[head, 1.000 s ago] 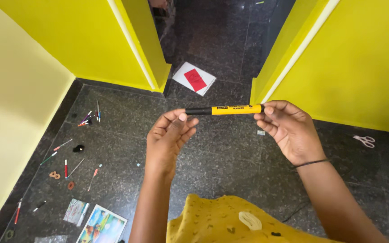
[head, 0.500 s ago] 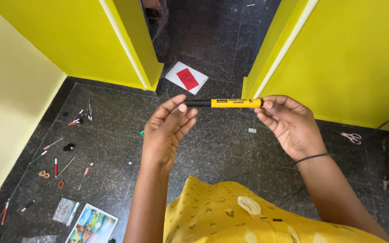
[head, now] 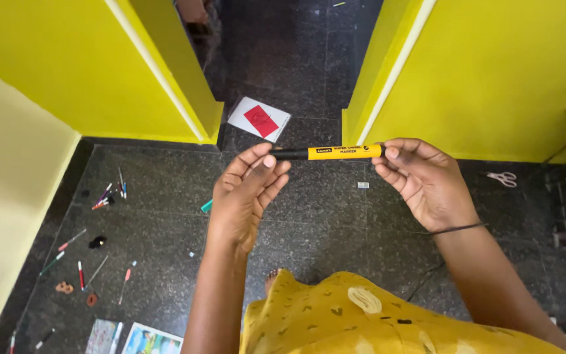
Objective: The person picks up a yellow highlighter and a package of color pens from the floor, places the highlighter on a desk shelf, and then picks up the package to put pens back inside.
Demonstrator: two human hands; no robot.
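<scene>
You hold the yellow plastic marker with a black cap [head: 327, 153] level over the dark speckled stone floor [head: 322, 216], as a second ago. Your left hand [head: 247, 193] pinches the cap end; your right hand [head: 424, 180] grips the barrel's end. Only the view has shifted.

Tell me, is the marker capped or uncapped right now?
Capped: the marker shows a black cap seated flush against its yellow barrel, no tip exposed. The left hand pinches the cap end, the right hand the other.
</scene>
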